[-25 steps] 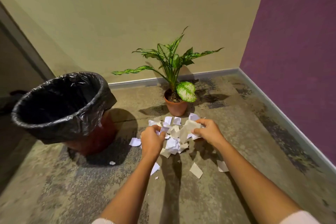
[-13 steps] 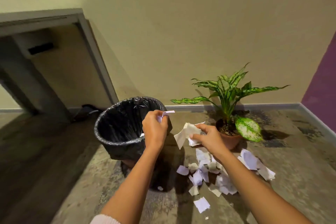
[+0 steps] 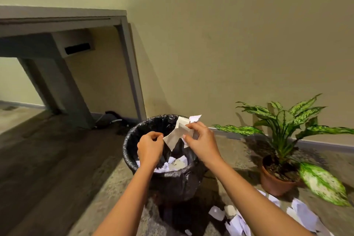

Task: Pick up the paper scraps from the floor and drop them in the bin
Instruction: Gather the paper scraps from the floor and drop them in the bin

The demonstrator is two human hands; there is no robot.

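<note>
Drop step: we pinched scraps (image 3: 175,136) in the right hand (image 3: 201,140) over the bin (image 3: 172,182); left hand (image 3: 150,147) curled, hold unclear. Release next.

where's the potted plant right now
Head view, right side: the green leafy plant in a terracotta pot stands on the floor by the beige wall, right of the black-lined bin, with white paper scraps in front.
</note>
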